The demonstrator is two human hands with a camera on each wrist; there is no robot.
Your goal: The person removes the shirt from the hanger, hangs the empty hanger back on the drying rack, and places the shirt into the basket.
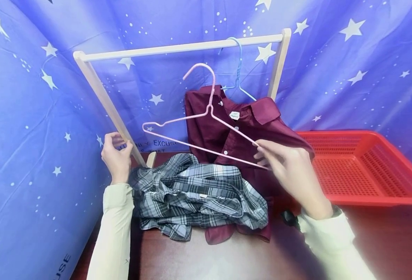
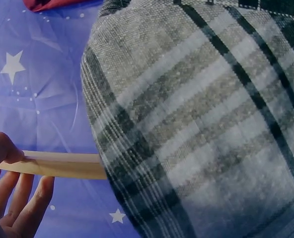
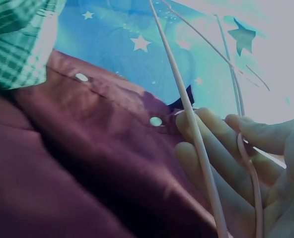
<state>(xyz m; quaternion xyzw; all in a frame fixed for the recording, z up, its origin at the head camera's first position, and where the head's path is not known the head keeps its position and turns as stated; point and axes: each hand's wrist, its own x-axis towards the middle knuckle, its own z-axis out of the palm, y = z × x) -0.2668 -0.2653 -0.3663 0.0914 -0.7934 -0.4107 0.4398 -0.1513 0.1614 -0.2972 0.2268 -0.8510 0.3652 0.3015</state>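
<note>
With its thumb and fingers my left hand (image 1: 117, 159) grips the left post of a wooden garment rack (image 1: 104, 95); the left wrist view shows the thumb above the post (image 2: 67, 166) and fingertips below. My right hand (image 1: 295, 171) holds a pink wire hanger (image 1: 212, 97) by its right end, tilted, its hook up and carrying no garment. Behind it, a maroon button shirt (image 1: 206, 126) hangs on a blue hanger (image 1: 240, 68) from the rack's bar. A crumpled plaid shirt (image 1: 198, 192) lies in front, beside my left forearm, covering part of the maroon one.
A red plastic basket (image 1: 370, 200) stands at the right on the dark red-brown table (image 1: 198, 264). Blue curtains (image 1: 27, 128) with white stars close in the back and sides. A small black object (image 1: 289, 218) is beside my right wrist.
</note>
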